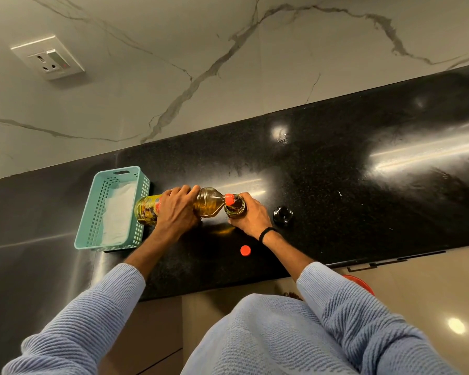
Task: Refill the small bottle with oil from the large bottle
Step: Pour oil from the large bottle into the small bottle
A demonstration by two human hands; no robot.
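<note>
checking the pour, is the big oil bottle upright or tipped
Tipped: the left hand holds the large oil bottle almost sideways, neck at the small bottle gripped by the right hand.

You get a clear, fairly bright picture. Light from above makes white glare patches on the shiny black counter (336,212), in the middle and along the right side, and a small round one on the floor (431,334) at lower right. The wall (228,77) is lit softly and evenly. Lines bend near the frame edges.
</note>
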